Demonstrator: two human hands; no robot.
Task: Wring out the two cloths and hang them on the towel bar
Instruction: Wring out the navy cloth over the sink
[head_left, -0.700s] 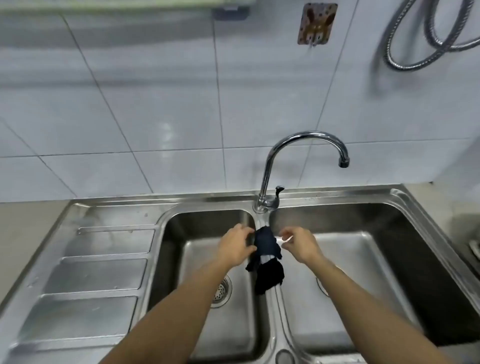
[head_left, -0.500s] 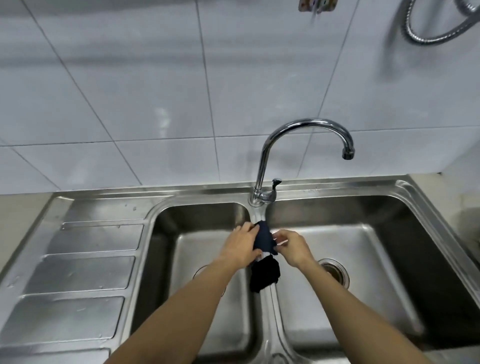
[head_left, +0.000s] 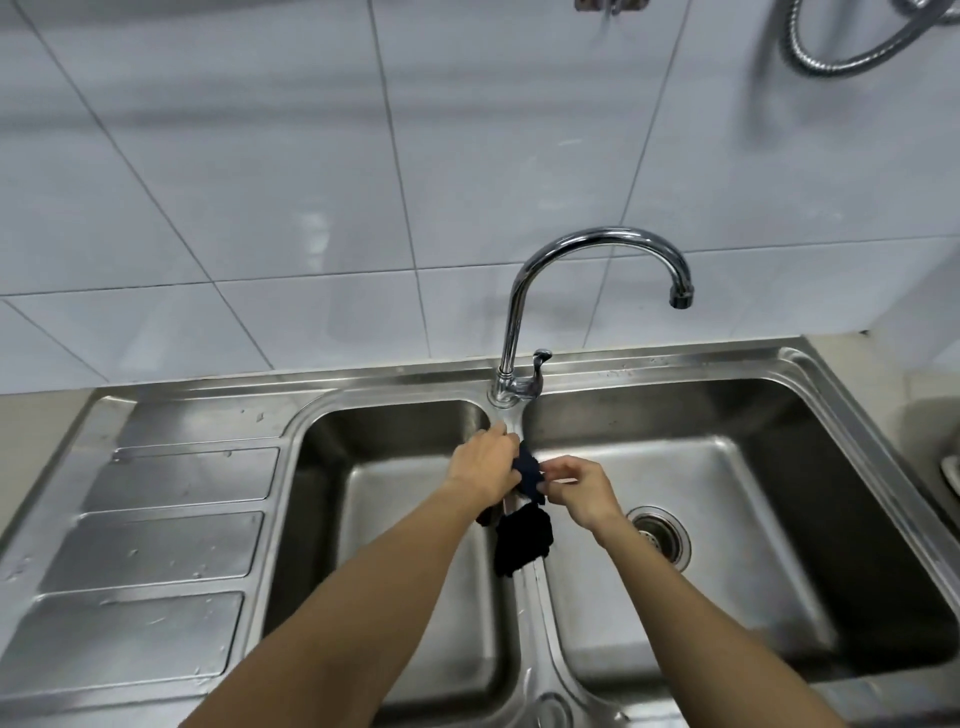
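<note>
Dark cloth (head_left: 525, 512) sits mid-frame, bunched over the divider (head_left: 530, 597) between the two sink basins, just below the faucet (head_left: 587, 291) base. Upper part is pinched between both hands; lower part hangs in a dark lump draped on the divider. Can't tell if that's one cloth or two bunched together. Judgement: soft, limp, light, probably wet and heavier than it looks, will sag and drip, nothing fragile, not slippery enough to matter. Best hold for wringing is one fist at each end of the bundle, gathered lengthwise, hands set a bit apart so there's a span to twist. Current hold looks too close together for a real twist, reads more like gathering or regripping. Left hand (head_left: 485, 462) is at frame centre, back of hand up, fingers curled down and closed on the cloth's left side. Right hand (head_left: 582, 486) is just right of it, thumb and fingertips drawn together in a pinch on the cloth's right edge, other fingers loosely curled. Both forearms come in from the bottom of the frame and converge over the divider. Towel bar not in view; only tiled wall (head_left: 260, 182) and a metal hose (head_left: 852, 57) at upper right.
</note>
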